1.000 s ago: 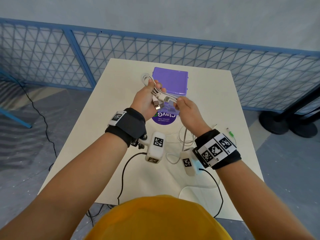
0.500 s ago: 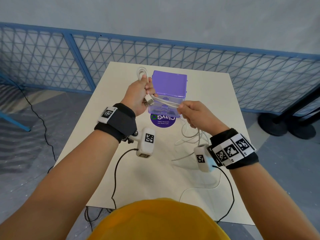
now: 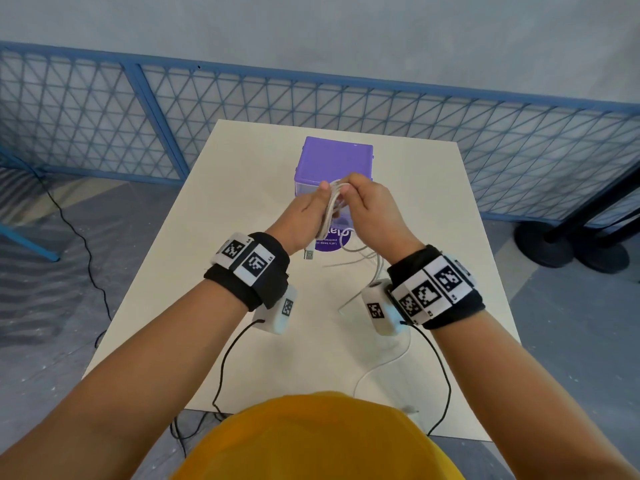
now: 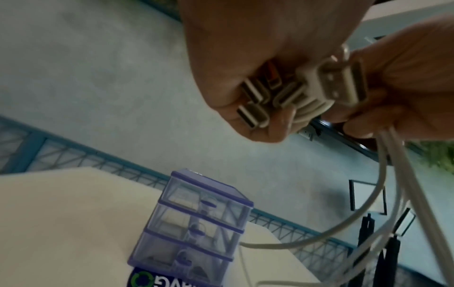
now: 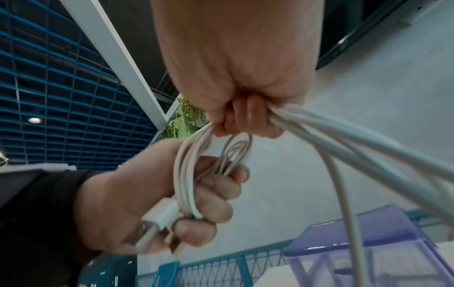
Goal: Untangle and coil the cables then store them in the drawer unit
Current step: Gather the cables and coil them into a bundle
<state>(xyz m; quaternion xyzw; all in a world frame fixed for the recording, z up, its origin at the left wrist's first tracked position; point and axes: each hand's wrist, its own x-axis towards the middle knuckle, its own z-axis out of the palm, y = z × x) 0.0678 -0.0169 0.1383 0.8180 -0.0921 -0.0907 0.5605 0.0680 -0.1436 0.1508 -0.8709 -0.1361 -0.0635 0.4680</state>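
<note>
My left hand point(image 3: 311, 211) grips a bundle of white cables point(image 3: 330, 209) with their USB plugs point(image 4: 334, 83) sticking out of the fist, raised above the table. My right hand point(image 3: 367, 206) is right beside it, pinching the same white strands point(image 5: 319, 128) at the top of the loops. Loose lengths trail from the right hand down onto the table point(image 3: 363, 252). One plug point(image 3: 308, 254) dangles below the left hand. The purple drawer unit point(image 3: 336, 161) stands just beyond both hands, its three clear drawers point(image 4: 196, 225) closed.
A purple round sticker point(image 3: 332, 242) lies on the cream table point(image 3: 263, 341) under the hands. A blue mesh fence point(image 3: 311, 98) runs behind the table. Black sensor leads point(image 3: 225, 362) hang from both wristbands over the near edge.
The hands have come together in front of the drawer unit: the right hand rose to the left, adding another loop of cable to the bundle. Less cable lies loose on the table.
</note>
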